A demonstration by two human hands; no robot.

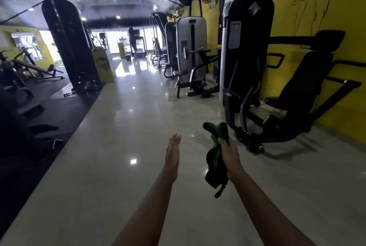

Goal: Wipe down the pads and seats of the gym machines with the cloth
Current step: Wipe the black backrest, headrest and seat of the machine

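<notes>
My right hand [229, 152] grips a crumpled green and black cloth [214, 158] held out over the pale tiled floor. One end of the cloth sticks up above my fist and the rest hangs below it. My left hand [173, 150] is stretched forward beside it, edge-on, fingers straight and together, holding nothing. To the right stands a black weight machine with a dark back pad [301, 79] and a small dark seat [272, 100] against the yellow wall. Farther along is a grey machine with a brown round seat [180, 73].
A long glossy aisle [128, 111] runs ahead toward bright windows and a treadmill [138, 47] with a person on it. Black rubber matting [59, 111], a cable tower [69, 43] and benches [33, 67] fill the left side. More machines line the right wall.
</notes>
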